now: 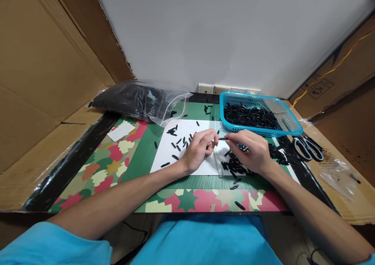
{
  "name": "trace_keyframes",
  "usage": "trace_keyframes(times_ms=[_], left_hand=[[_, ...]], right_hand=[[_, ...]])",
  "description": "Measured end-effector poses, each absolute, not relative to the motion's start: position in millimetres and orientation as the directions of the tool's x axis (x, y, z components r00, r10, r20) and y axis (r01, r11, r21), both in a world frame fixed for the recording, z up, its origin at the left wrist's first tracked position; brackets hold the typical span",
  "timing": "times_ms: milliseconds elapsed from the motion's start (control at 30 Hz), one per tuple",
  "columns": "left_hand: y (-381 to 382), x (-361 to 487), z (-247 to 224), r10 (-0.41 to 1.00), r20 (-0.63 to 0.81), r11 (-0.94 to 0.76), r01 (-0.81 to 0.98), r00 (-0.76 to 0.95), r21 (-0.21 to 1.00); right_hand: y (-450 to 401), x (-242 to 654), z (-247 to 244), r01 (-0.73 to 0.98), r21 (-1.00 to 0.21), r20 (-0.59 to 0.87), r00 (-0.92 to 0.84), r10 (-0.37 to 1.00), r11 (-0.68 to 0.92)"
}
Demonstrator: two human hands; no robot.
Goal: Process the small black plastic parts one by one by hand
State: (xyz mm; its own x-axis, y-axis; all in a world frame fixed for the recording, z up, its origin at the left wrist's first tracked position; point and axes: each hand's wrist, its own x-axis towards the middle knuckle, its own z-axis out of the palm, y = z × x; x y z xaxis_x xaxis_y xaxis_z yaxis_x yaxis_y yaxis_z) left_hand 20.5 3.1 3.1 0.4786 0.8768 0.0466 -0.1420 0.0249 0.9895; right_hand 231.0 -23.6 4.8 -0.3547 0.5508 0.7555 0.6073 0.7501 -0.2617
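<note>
Blue shirt [202, 241] nearest. Right hand [254, 149] pinching small black piece [223, 138] between thumb and fingertips, free end jutting toward left hand [199, 149]. Left fingers curled in, just beside that end; cannot tell whether gripping anything.

- Your left forearm [140, 192] is slanting inward from the lower left.
- Your left hand [200, 149] is curling loosely, its fingers folding toward the palm, some fingertips being hidden from view.
- Your right forearm [310, 208] is angling inward from the lower right.
- Your right hand [252, 149] is showing its back, the thumb and index finger pinching and pointing left.
- Both hands are facing each other, near but apart.
</note>
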Motion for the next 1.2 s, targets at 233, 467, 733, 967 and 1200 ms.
trace_keyframes(times_ms=[233,467,733,967,1200], left_hand=[[0.1,16.8,7.6,0.759,-0.112,0.238,-0.113,0.641,0.965],[0.3,17.0,3.1,0.675,-0.135,0.259,-0.062,0.725,0.964],[-6.1,21.9,-2.1,0.748,-0.022,0.079,-0.056,0.663,0.995],[-8.5,23.6,0.7,0.779,-0.030,0.078,-0.049,0.626,0.996],[-5.9,20.5,-1.0,0.816,-0.083,0.114,-0.018,0.572,0.993]], right_hand=[[-14.3,256.7,18.1,0.877,-0.102,0.799,-0.210,0.564,0.470],[-16.6,247.0,14.3,0.795,-0.078,0.765,-0.339,0.548,0.602],[-27.2,209.6,-3.3,0.474,-0.252,0.658,-0.555,0.508,0.844],[-26.7,203.6,-5.0,0.500,-0.304,0.625,-0.538,0.566,0.811],[-30.1,206.0,-3.3,0.494,-0.349,0.658,-0.476,0.584,0.797]])
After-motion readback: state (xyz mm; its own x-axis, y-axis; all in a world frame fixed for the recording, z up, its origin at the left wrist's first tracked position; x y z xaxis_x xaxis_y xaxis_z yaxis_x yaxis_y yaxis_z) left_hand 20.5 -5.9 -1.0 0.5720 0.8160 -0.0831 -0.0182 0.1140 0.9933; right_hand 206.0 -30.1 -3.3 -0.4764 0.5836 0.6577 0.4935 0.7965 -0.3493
